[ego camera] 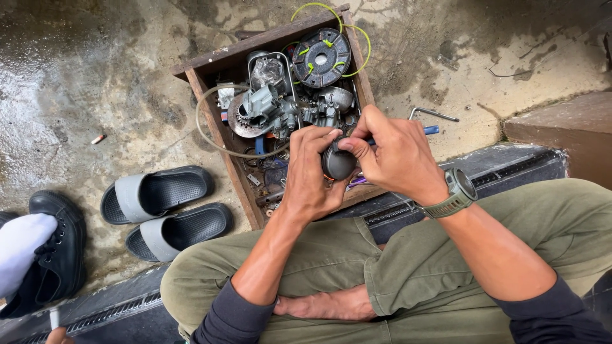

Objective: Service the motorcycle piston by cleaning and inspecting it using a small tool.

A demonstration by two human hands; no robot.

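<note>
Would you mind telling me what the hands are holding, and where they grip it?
Both hands hold a small round dark part: the left hand cups its left side, the right hand pinches its top edge.

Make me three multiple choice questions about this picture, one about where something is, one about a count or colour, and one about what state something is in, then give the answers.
1. Where does the wooden tray of engine parts sit?
A. On the wet concrete floor in front of the person
B. On the person's lap
C. On a shelf

2. How many grey-strapped slippers lie to the tray's left?
A. One
B. Two
C. Four

3. What is the state of the small dark round part?
A. Lying loose in the tray
B. Held between both hands
C. Resting on the floor

Answers:
1. A, the tray rests on the stained concrete beyond the knees.
2. B, a pair lies side by side.
3. B, the left hand cups it while the right hand pinches its top.
</note>
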